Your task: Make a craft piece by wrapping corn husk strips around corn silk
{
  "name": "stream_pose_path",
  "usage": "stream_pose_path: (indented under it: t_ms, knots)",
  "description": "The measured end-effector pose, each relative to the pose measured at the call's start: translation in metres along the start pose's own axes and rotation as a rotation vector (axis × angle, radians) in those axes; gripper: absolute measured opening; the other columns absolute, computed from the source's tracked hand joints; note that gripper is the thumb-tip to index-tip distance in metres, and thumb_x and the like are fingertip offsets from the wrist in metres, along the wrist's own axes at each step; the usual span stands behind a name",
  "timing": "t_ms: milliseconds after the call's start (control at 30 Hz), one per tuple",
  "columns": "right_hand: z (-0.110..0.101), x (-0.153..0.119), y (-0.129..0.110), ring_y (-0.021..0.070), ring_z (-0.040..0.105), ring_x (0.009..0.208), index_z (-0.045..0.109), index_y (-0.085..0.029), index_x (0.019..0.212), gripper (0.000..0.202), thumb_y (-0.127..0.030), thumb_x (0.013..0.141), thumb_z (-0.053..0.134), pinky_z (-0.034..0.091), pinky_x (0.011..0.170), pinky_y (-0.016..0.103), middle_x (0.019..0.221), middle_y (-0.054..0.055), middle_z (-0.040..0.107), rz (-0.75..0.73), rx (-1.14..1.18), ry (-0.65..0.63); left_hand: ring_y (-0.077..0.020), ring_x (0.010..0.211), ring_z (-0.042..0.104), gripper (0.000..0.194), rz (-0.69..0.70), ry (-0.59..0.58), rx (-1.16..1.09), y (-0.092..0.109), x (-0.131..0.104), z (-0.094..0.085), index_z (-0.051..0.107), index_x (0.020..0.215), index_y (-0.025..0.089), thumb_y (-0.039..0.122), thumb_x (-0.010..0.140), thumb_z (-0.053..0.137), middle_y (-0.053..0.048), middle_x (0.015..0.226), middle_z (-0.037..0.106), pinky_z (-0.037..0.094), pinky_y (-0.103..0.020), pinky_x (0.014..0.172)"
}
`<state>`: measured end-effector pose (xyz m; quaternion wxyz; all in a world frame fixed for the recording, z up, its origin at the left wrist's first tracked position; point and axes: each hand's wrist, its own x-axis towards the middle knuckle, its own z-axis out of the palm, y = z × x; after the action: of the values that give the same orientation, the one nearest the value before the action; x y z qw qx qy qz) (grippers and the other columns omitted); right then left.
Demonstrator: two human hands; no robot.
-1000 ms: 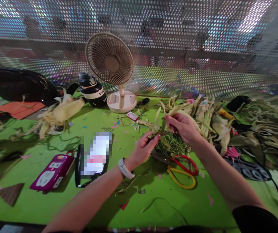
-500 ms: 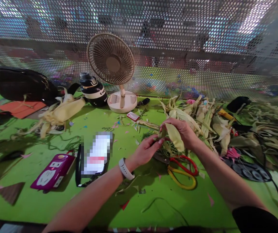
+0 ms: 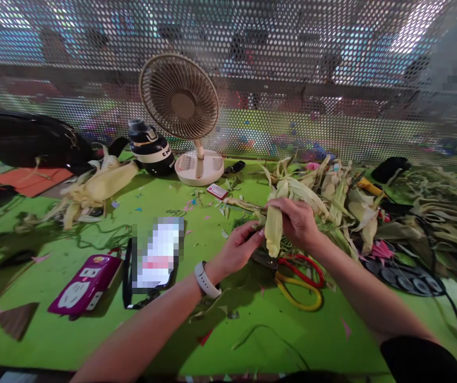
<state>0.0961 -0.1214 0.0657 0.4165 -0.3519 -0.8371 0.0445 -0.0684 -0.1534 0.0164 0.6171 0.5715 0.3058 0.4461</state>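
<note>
My right hand [image 3: 298, 223] is closed on a pale yellow-green corn husk [image 3: 273, 231], whose broad end hangs down in front of the fingers. Close beside it, my left hand [image 3: 241, 247] has thumb and fingers pinched together at the husk's left edge; the fingertips partly hide what is between them. Green string [image 3: 288, 246] lies in a tangle behind and below the hands. Scissors with a red and a yellow handle [image 3: 299, 304] rest on the green table just under my right hand, their blades partly covered.
A heap of dried husks [image 3: 332, 191] spreads to the right. Behind stand a fan [image 3: 183, 106] and a black bottle [image 3: 152, 151] before a perforated metal screen. On the left lie a phone [image 3: 159, 255], a purple power strip [image 3: 85, 284] and more husks [image 3: 101, 186]. A cable runs along the right edge.
The held husk has swung from a slant toward the right to hanging nearly straight down. My right hand has turned and shifted slightly left; my left hand stays nearly in place.
</note>
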Motion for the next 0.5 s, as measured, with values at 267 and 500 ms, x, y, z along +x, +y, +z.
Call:
stream_pose_path:
  t_ms: [267, 500]
  knots:
    - [0.011, 0.0, -0.006, 0.0136, 0.059, 0.062, 0.066, -0.02, 0.086, 0.023, -0.015, 0.083, 0.044, 0.044, 0.058, 0.023, 0.071, 0.001, 0.066, 0.301, 0.188, 0.046, -0.0126, 0.072, 0.044, 0.032, 0.057, 0.133, 0.078, 0.001, -0.002, 0.004, 0.065, 0.08, 0.016, 0.048, 0.079, 0.061, -0.002, 0.076, 0.053, 0.038, -0.025, 0.068]
    - [0.005, 0.009, 0.012, 0.011, 0.047, 0.055, 0.06, -0.016, 0.07, 0.027, -0.036, 0.085, 0.051, 0.036, 0.05, 0.022, 0.061, -0.002, 0.054, 0.507, 0.471, -0.294, -0.0111, 0.066, 0.046, 0.031, 0.021, 0.285, 0.006, 0.001, 0.005, -0.004, 0.069, 0.075, 0.017, 0.048, 0.074, 0.067, 0.0, 0.067, 0.056, 0.038, -0.023, 0.061]
